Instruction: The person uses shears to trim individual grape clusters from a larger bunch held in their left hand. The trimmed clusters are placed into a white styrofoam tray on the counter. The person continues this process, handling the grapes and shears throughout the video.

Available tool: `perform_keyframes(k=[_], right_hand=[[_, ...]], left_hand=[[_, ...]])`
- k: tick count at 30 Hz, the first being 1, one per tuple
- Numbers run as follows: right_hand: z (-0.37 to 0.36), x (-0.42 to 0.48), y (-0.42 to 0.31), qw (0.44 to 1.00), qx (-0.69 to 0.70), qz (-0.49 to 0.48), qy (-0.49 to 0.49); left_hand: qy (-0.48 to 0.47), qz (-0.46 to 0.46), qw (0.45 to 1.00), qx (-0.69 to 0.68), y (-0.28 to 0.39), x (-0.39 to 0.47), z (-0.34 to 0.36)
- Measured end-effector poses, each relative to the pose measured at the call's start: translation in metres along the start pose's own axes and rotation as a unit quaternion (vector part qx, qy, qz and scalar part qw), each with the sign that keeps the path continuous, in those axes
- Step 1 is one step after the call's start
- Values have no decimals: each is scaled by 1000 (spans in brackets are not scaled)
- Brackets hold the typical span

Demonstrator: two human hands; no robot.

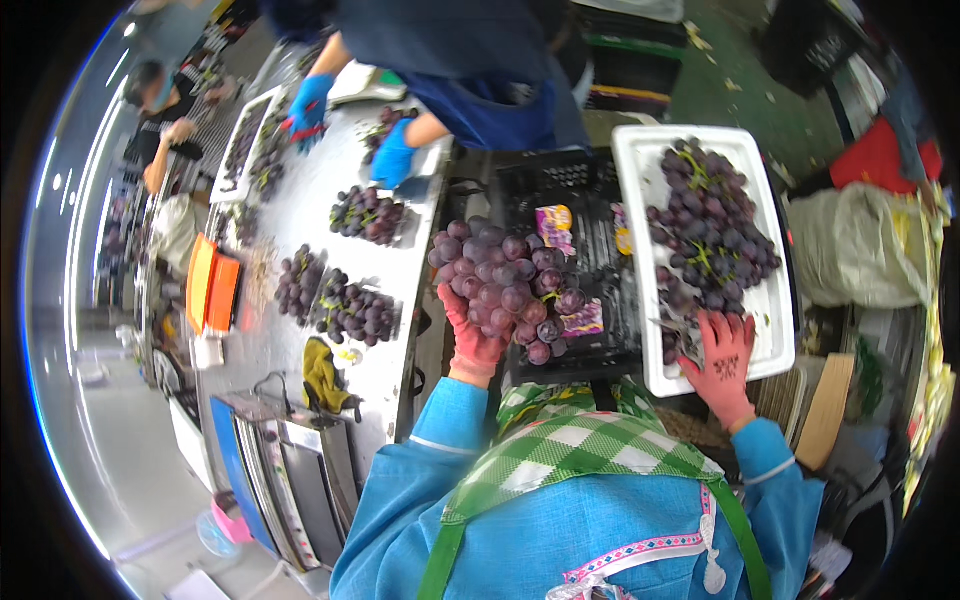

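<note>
My left hand point(478, 341), in a pink glove, holds up a large bunch of purple grapes point(499, 277) above a black plastic crate point(592, 337). Printed packets point(555, 227) with purple and yellow areas lie in that crate. To the right stands a white foam tray point(780, 330) with more dark grape bunches point(709, 217) in it. My right hand point(724, 360), also pink-gloved, rests at the tray's near end, by the grapes. A metal tool point(679, 326), perhaps scissors, shows beside its fingers; whether the hand grips it is unclear.
On the metal table point(397, 285) at left lie several grape bunches point(367, 216), an orange container point(214, 285) and a yellow-green glove point(321, 375). Across from me a person's blue-gloved hands point(394, 157) are over that table. A pale sack point(859, 247) stands right of the tray.
</note>
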State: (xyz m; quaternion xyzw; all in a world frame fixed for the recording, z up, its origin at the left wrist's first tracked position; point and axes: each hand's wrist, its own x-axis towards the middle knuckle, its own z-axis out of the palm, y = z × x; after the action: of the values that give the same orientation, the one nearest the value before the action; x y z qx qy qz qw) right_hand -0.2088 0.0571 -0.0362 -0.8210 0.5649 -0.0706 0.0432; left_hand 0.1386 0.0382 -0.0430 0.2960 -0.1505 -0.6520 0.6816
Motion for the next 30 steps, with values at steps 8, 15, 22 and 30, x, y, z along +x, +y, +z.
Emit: perform_keyframes(k=[8,15,22,30], right_hand=[[-3,16,-54,996,72,31,41],[-13,61,-136,981,194,-5,-14],[18,57,-165,973,220,40,-60],[16,52,-195,953,221,175,-109]], left_hand=[[-5,123,992,-6,77,14,-37],[-6,215,972,-98,169,79,-81],[65,279,951,-116,263,192,-165],[93,299,944,-105,275,287,-242]])
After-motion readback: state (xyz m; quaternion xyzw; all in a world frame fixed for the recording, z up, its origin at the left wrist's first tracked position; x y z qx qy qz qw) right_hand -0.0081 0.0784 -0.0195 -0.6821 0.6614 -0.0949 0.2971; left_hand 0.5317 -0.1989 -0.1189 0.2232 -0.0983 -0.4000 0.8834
